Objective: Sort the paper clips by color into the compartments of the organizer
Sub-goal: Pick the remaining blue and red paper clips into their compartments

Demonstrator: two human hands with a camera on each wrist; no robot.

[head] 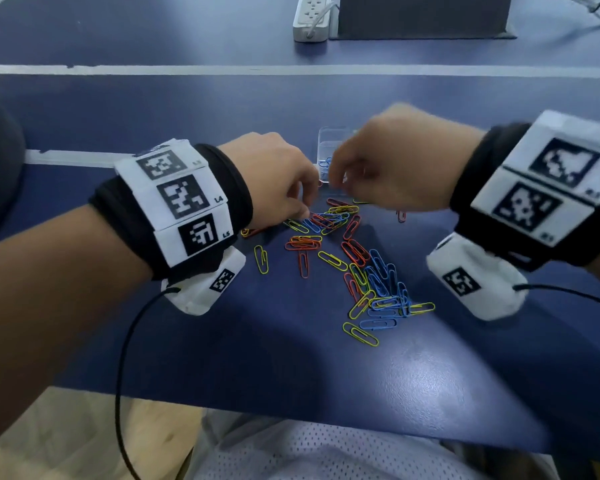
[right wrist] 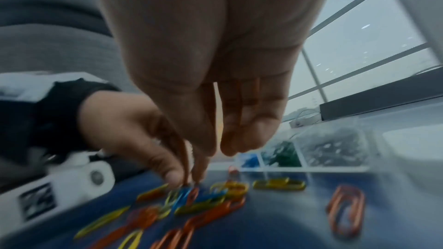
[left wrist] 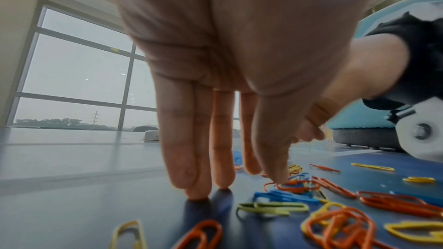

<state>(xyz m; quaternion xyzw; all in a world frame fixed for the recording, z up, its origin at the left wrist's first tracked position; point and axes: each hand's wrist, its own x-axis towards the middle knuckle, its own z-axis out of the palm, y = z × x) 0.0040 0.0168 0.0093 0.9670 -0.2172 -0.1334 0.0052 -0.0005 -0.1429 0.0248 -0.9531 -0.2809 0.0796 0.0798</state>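
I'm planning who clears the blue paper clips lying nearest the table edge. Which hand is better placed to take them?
Probably the right hand. The cluster of blue wire paper clips lies on its side of the blue table, and the clear plastic organizer sits just beyond it. The left hand works the far pile.

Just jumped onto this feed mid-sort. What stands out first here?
A loose scatter of red, yellow and blue paper clips lies across the blue table. Both hands meet at its far end: the left hand has its fingertips down among the clips, the right hand is blurred just beside it. Behind them sits the clear organizer, with blue, green and silver clips in separate compartments.
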